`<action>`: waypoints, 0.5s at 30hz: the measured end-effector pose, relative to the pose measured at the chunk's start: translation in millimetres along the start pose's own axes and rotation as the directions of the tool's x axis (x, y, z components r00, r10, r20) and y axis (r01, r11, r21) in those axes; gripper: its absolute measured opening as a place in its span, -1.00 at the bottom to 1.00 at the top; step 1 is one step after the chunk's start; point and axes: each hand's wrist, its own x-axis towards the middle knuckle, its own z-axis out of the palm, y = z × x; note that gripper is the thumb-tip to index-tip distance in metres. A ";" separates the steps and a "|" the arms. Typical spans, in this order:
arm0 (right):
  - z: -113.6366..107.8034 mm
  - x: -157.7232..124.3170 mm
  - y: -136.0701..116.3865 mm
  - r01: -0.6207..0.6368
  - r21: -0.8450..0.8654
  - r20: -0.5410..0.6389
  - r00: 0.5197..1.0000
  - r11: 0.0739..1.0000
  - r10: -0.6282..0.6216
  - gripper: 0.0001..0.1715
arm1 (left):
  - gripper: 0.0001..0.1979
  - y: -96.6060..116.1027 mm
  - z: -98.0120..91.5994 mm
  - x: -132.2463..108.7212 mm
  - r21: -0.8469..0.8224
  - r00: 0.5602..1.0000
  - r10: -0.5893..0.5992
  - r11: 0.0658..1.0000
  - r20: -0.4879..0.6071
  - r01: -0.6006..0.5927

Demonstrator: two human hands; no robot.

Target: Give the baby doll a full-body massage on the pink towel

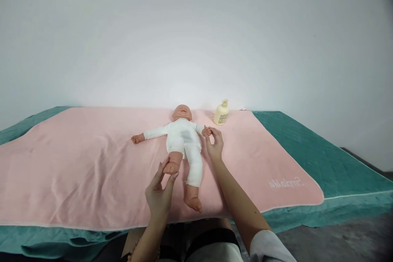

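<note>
A baby doll (182, 136) with a white cloth body lies on its back, its head toward the wall. My left hand (160, 192) grips the doll's foot on the left side between thumb and fingers, and that leg is bent up. With my right hand (215, 144) I pinch the doll's small hand on the right side. The doll's other leg (194, 172) lies straight toward me. Its other arm (153, 132) stretches out to the left on the blanket.
Under the doll spreads a pink blanket (92, 163) with lettering at its right corner. It covers part of a green padded cover (294, 151). A cream pump bottle (221, 114) stands right of the doll's head. Behind is a white wall (196, 37).
</note>
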 end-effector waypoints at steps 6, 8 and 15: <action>9.6 -10.1 -4.7 0.282 -0.048 0.314 0.915 0.958 -0.253 -0.65 | -0.56 12.5 15.4 30.9 0.081 0.999 0.048 0.996 0.008 -0.048; 10.4 -9.5 -3.3 0.344 -0.053 0.364 0.881 0.938 -0.302 -0.65 | -0.57 14.7 22.0 37.3 0.121 0.999 0.040 0.992 0.006 -0.040; 11.2 -8.7 -2.8 0.422 -0.044 0.468 0.809 0.906 -0.355 -0.63 | -0.56 7.9 42.5 48.6 0.079 0.993 0.101 0.991 0.052 -0.105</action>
